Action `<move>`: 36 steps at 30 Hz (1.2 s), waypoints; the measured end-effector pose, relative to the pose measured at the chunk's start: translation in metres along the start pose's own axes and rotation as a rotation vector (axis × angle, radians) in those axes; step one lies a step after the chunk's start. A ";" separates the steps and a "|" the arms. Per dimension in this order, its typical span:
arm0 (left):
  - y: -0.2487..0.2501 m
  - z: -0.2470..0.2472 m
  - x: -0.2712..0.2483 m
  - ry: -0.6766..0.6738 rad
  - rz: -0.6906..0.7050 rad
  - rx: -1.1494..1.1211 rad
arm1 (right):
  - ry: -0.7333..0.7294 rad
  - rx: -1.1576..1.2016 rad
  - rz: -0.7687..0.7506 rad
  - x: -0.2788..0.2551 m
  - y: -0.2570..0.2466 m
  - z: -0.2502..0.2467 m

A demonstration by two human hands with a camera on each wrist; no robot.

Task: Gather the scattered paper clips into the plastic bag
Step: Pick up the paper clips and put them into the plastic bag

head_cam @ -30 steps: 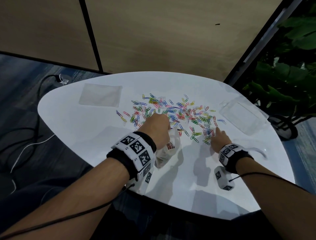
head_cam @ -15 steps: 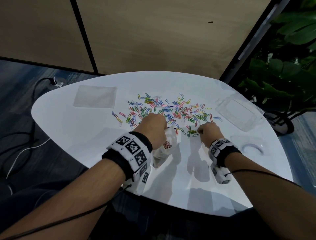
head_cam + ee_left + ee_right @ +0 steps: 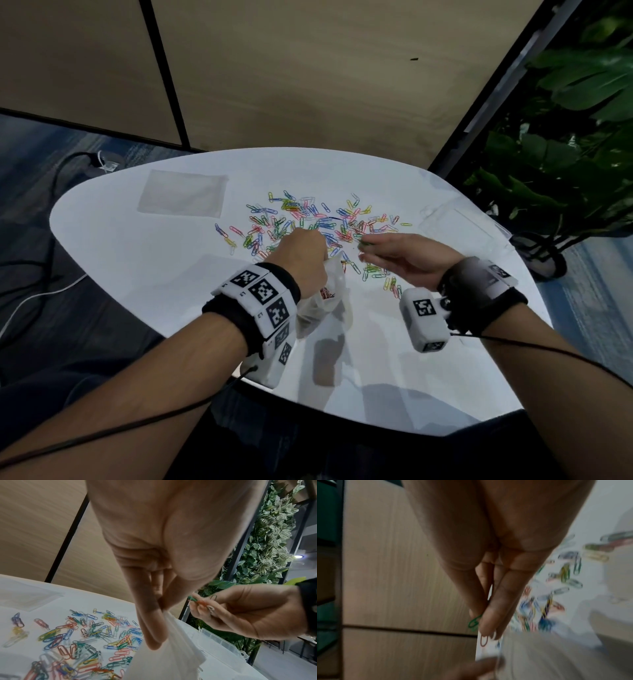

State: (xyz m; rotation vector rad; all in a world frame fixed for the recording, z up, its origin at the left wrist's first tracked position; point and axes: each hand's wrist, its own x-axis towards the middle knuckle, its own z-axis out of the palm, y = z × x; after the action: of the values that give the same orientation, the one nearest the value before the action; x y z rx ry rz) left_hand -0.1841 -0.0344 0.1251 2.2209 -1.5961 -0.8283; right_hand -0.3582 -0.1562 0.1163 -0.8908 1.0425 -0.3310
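Left hand [image 3: 301, 260] pinched plastic bag [image 3: 325, 301] rim at frame centre; right hand [image 3: 404, 260] pinched three paper clips [image 3: 202, 601] beside it, above the scattered clips [image 3: 308, 219].

right wrist view blurred, plastic bag [image 3: 322, 301] contents perhaps clips
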 end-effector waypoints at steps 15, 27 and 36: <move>0.001 0.000 0.000 0.040 -0.006 -0.062 | 0.138 -0.783 -0.301 0.012 0.047 0.057; -0.001 -0.004 -0.001 0.055 -0.003 -0.041 | 0.166 -1.048 -0.525 0.002 0.046 0.070; -0.004 -0.003 0.002 0.056 -0.010 -0.028 | -0.100 -0.633 -0.245 0.005 0.018 0.038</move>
State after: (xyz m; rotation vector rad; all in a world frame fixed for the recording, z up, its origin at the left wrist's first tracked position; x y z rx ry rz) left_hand -0.1784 -0.0350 0.1246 2.2148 -1.5400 -0.7786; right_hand -0.3261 -0.1300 0.1075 -1.5950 0.9573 -0.1533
